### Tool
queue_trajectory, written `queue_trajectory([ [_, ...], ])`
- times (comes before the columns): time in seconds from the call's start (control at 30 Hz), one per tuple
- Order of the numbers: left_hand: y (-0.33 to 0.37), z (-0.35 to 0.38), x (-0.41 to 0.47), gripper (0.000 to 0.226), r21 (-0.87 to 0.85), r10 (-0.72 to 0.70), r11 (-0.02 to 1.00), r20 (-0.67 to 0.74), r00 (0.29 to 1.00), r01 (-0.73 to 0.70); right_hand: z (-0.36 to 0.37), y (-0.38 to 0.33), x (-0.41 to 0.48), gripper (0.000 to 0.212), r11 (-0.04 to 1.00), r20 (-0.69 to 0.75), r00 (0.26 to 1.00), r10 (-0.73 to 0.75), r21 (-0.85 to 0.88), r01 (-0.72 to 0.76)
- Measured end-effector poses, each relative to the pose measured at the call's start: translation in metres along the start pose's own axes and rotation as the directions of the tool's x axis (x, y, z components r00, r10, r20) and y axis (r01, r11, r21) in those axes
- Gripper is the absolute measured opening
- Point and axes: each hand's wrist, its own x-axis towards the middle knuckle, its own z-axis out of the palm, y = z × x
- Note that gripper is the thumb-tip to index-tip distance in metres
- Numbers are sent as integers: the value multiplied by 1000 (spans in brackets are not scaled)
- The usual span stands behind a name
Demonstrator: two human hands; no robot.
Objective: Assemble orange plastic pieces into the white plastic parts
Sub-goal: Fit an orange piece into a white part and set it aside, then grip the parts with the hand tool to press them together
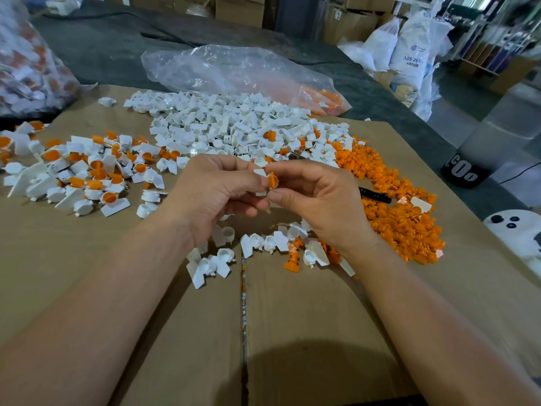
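Your left hand (216,194) has its grip curled round a white part (260,172), and your right hand (319,197) pinches an orange piece (272,179) right against it, both held above the middle of the table (292,317). The piece does not look seated yet. If you press while it sits askew, it may jam crooked. Your grip on it is only fingertips, so a hard push could flick it into the loose orange pile (404,218) by the right edge, or among the finished ones (87,174) toward the left edge.
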Motion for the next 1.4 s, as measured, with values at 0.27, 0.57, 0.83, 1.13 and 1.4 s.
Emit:
queue_trajectory([
  [0.27, -1, 2, -1, 12, 77, 25, 997, 0, 1000, -25, -1, 4, -1, 36, 994, -20, 996, -83, -71, 81],
  [0.57, -2, 2, -1, 13, 98, 62, 993, 10, 998, -63, -3, 4, -1, 40, 990, -3, 994, -106, -94, 105],
  [0.83, -2, 2, -1, 13, 91, 87, 992, 22, 996, -88, -3, 5, -1, 44, 993, -20, 996, -91, -83, 89],
  [1.13, -2, 2, 1, 13, 29, 58, 998, -12, 998, -57, -20, -3, 4, 24, 972, -173, 985, 10, -231, -50],
  [1.4, -1, 0, 1, 12, -38, 51, 998, -22, 998, -52, -63, 11, 12, 69, 573, -268, 878, 397, -675, -465],
])
